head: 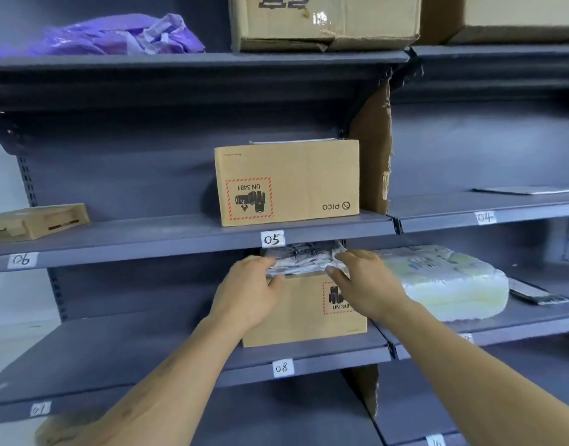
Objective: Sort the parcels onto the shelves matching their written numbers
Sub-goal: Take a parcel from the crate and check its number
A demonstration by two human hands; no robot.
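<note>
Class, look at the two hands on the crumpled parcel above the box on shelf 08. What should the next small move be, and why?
Probably slide the crumpled parcel a little deeper onto the box: the left hand and right hand grip its ends, and it lies at the box's front top edge, above the 08 label.
</note>
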